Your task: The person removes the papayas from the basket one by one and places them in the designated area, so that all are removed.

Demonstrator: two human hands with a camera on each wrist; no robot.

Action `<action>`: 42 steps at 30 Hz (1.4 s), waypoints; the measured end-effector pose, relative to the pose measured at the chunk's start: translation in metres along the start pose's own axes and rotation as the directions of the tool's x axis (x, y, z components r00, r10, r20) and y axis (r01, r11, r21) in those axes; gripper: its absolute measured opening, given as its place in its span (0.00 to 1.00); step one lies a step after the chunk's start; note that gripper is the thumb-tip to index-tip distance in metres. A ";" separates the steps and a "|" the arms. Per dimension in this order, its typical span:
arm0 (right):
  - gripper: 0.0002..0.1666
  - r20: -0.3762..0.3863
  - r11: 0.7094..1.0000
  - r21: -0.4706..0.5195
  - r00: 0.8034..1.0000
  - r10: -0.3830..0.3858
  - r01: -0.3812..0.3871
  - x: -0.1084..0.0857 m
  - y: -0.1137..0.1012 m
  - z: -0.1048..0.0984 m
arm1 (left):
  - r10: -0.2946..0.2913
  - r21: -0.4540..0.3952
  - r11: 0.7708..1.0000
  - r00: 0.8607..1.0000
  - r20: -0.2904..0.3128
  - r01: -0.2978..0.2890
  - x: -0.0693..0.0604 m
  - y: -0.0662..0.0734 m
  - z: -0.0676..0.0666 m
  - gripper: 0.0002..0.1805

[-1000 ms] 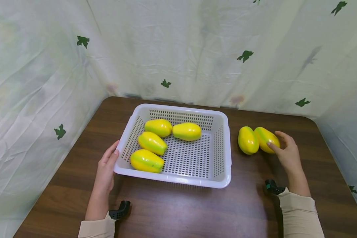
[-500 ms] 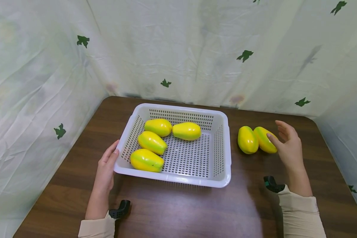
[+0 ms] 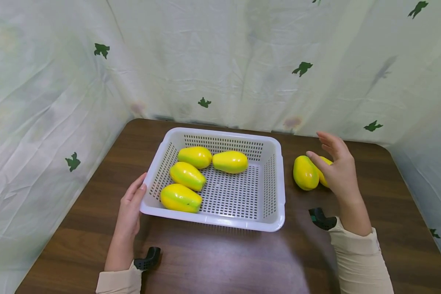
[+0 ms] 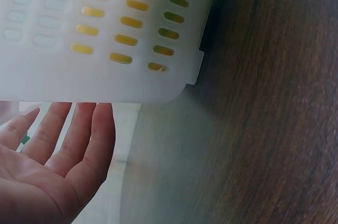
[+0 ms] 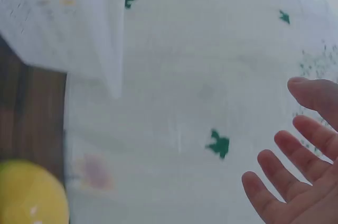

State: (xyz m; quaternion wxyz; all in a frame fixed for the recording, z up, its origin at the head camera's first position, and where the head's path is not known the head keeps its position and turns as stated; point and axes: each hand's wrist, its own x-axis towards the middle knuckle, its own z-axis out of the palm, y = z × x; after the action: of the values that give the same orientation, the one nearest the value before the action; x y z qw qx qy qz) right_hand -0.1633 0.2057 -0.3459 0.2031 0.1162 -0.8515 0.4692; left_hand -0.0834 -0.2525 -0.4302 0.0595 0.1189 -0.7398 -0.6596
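Note:
A white perforated basket (image 3: 213, 219) stands tilted in the head view, with several yellow-green papaya-like fruits (image 3: 186, 176) in its left and back parts. My left hand (image 3: 130, 210) grips its left rim, thumb on top; the left wrist view shows the hand's fingers (image 4: 76, 145) against the basket (image 4: 79, 82) edge. Right of the basket two more fruits lie side by side, a nearer one (image 3: 306, 173) and one (image 3: 322, 180) partly covered by my right hand (image 3: 339, 173). That hand is raised over them, fingers spread and empty, as the right wrist view (image 5: 31, 197) of a fruit also shows.
The brown wooden table (image 3: 242, 261) extends around the basket. Behind it and at both sides hang pale curtains (image 3: 250, 61) with green leaf-like marks. Black wrist devices (image 3: 148, 259) sit on both wrists.
My right hand has let go of the right-hand fruit, risen and moved left over the pair. The left hand and the basket have stayed in place.

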 end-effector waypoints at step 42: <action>0.33 0.581 0.998 -0.025 0.811 0.063 -0.060 0.048 -0.015 0.148 | -0.002 0.012 1.000 1.000 -0.010 0.002 0.000 -0.001 0.000 0.28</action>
State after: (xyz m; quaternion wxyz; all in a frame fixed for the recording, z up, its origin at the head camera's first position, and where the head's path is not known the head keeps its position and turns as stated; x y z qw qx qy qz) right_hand -0.2350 0.0716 -0.3836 -0.0819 0.2258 -0.8773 0.4155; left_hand -0.0835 -0.2532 -0.4316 0.0620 0.1232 -0.7434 -0.6545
